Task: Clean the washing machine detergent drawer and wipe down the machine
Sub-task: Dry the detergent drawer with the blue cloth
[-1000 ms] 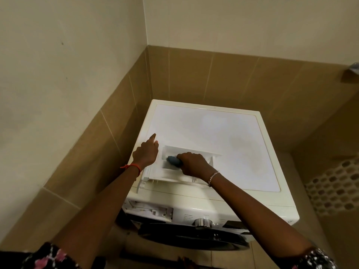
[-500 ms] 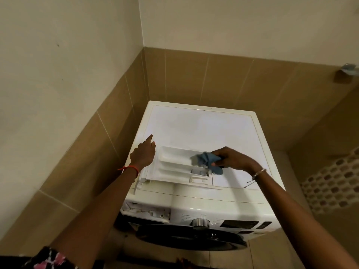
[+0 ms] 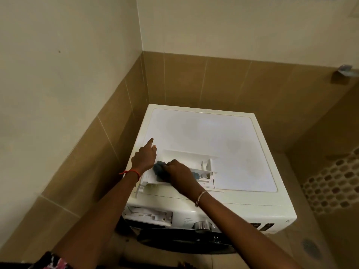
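The white detergent drawer [image 3: 196,164] lies pulled out on top of the white washing machine [image 3: 223,140], near its front left. My right hand [image 3: 178,174] grips a blue cloth [image 3: 159,167] and presses it into the drawer's left compartment. My left hand [image 3: 144,158] rests on the drawer's left end, index finger stretched out over the lid. The bare drawer slot [image 3: 149,214] shows on the machine's front at the left.
The machine stands in a corner with tan tiled walls close behind and at the left. A control knob [image 3: 202,224] and dark door [image 3: 184,240] are on its front. A patterned mosaic panel [image 3: 334,187] is at the right.
My right hand carried the cloth from the drawer's left to its right end and back to the left compartment. My left hand stayed on the drawer's left end.
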Motion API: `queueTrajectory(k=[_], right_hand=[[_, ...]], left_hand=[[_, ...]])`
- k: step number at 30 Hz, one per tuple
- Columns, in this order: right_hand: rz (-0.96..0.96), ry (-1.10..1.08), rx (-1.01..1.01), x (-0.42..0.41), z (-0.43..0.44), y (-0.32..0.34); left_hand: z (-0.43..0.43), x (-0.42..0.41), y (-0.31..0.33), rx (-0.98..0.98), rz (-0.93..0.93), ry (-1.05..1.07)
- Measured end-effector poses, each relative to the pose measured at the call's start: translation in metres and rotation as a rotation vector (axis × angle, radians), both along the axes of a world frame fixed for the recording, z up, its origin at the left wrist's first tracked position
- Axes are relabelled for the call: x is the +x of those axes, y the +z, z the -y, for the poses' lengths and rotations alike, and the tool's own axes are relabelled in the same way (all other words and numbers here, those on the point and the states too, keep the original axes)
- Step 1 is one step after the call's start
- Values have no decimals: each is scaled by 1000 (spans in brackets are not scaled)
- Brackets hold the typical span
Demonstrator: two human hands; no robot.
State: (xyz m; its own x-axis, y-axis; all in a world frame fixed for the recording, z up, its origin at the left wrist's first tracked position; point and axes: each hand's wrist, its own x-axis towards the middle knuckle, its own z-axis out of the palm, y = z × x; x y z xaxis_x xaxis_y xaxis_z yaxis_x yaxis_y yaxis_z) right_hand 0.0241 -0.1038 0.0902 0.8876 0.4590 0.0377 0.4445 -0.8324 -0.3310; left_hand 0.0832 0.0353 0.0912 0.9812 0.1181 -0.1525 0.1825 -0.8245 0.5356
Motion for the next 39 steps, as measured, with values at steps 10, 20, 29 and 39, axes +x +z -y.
queueTrajectory(k=[10, 20, 29, 39], right_hand=[[-5, 8, -227, 4, -3, 1], [-296, -110, -275, 10, 45, 7], [-621, -239, 577, 4, 94, 7], [-268, 12, 454, -9, 49, 15]], left_hand=[[2, -2, 2, 8, 23, -9], [-1, -3, 5, 19, 16, -43], [1, -5, 5, 19, 22, -27], [4, -4, 7, 22, 4, 7]])
